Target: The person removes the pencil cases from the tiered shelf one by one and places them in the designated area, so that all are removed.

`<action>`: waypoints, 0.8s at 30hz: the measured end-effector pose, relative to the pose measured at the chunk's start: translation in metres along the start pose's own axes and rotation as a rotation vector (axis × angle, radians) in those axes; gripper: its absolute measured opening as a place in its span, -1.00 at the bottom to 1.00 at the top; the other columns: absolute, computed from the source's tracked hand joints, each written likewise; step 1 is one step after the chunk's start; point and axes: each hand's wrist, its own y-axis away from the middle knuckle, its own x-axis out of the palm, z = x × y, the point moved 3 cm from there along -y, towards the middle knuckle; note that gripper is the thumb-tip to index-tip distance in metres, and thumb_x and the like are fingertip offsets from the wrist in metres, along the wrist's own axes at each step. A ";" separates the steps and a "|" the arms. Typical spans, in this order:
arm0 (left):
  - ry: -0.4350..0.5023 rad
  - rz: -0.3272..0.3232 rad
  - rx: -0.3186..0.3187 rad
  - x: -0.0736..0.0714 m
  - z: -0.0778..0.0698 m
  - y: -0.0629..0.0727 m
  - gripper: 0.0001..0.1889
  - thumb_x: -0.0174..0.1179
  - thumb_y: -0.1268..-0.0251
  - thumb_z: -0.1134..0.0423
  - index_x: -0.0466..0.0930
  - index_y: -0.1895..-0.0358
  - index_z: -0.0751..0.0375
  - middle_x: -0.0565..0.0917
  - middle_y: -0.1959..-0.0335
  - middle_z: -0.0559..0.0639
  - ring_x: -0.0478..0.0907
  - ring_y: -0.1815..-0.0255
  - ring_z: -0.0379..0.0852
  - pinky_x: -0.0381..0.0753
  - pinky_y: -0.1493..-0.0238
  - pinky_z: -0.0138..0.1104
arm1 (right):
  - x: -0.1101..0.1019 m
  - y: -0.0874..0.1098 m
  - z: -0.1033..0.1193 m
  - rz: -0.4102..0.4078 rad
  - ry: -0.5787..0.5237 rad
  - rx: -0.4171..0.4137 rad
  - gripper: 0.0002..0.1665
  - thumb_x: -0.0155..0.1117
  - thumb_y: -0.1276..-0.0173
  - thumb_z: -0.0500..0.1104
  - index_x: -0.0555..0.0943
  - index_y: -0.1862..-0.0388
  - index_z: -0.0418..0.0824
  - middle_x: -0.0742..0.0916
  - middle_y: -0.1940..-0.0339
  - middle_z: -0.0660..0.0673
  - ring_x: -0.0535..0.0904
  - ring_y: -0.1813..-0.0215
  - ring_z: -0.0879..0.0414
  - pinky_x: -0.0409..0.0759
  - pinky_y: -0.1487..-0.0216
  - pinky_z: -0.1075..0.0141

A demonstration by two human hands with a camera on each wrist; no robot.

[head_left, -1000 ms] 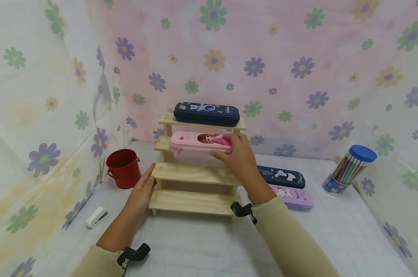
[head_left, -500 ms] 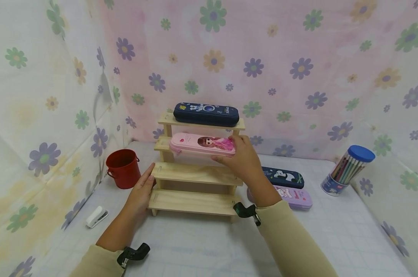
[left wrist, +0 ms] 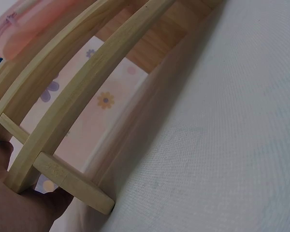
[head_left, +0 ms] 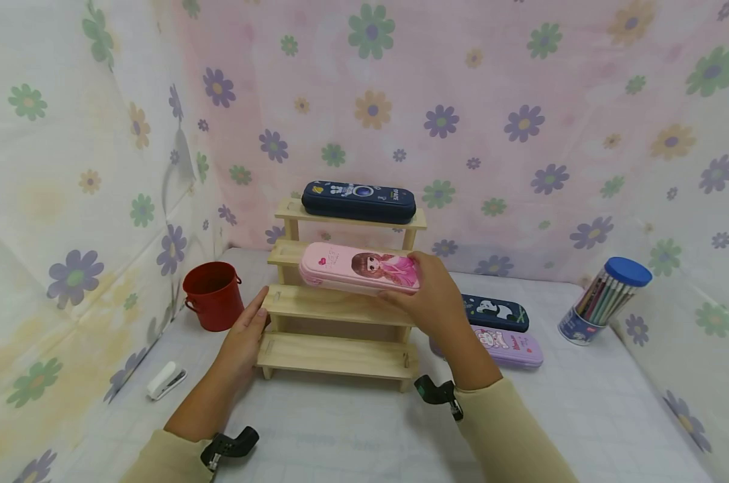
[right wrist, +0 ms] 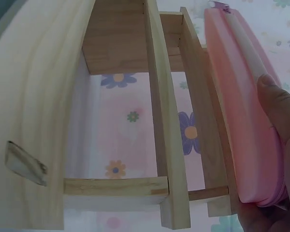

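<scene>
My right hand [head_left: 433, 295] grips the right end of a pink pencil case [head_left: 337, 265] with a doll-like girl on its lid. The case overlaps the middle tiers of a four-tier wooden stand [head_left: 334, 352] in the head view. In the right wrist view the thumb [right wrist: 278, 104] lies along the zip side of the case. My left hand [head_left: 244, 342] holds the stand's left side, with fingers around the end of a shelf [left wrist: 82, 101] in the left wrist view. On the top tier lies a dark blue pencil case [head_left: 358, 202] with a space picture.
Right of the stand lie a panda pencil case [head_left: 497, 312] and a purple pencil case [head_left: 515, 347]. A pencil tub [head_left: 603, 302] with a blue lid stands farther right. A red bucket [head_left: 213, 298] and a white stapler [head_left: 166, 381] are at the left.
My right hand has brought the pink pencil case down and toward me from the tier below the top, slightly to the right. My left hand stays at the stand.
</scene>
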 end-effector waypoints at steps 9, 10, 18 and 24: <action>-0.014 0.006 0.002 0.001 -0.002 0.001 -0.45 -0.21 -0.75 -0.09 0.01 -0.66 -0.55 0.04 -0.73 -0.24 -0.07 -0.76 -0.05 0.02 -0.71 -0.01 | -0.003 0.021 -0.010 -0.030 -0.042 0.012 0.23 0.52 -0.08 0.50 0.35 -0.56 -0.11 0.53 -0.44 -0.16 0.51 -0.35 -0.14 0.57 -0.37 -0.20; -0.011 0.005 0.001 0.001 -0.002 0.001 -0.45 -0.21 -0.75 -0.09 0.01 -0.66 -0.55 0.04 -0.73 -0.24 -0.06 -0.76 -0.06 0.02 -0.71 -0.01 | -0.003 0.024 -0.011 -0.036 -0.042 0.011 0.21 0.54 -0.09 0.48 0.35 -0.55 -0.11 0.53 -0.43 -0.16 0.52 -0.34 -0.13 0.58 -0.37 -0.19; -0.009 0.004 -0.004 0.002 -0.002 0.002 -0.45 -0.20 -0.74 -0.09 0.01 -0.66 -0.56 0.03 -0.74 -0.22 -0.07 -0.76 -0.03 0.03 -0.70 0.01 | -0.007 0.043 -0.015 -0.056 -0.024 0.004 0.19 0.61 -0.10 0.37 0.35 -0.56 -0.13 0.51 -0.50 -0.19 0.49 -0.43 -0.19 0.56 -0.38 -0.24; 0.000 -0.001 -0.003 0.001 -0.001 0.002 -0.45 -0.21 -0.75 -0.07 0.01 -0.67 -0.53 0.03 -0.74 -0.23 -0.10 -0.76 -0.07 0.02 -0.71 -0.01 | -0.012 0.050 -0.021 -0.025 -0.026 0.027 0.22 0.60 -0.08 0.40 0.34 -0.57 -0.14 0.50 -0.50 -0.20 0.50 -0.40 -0.20 0.59 -0.34 -0.23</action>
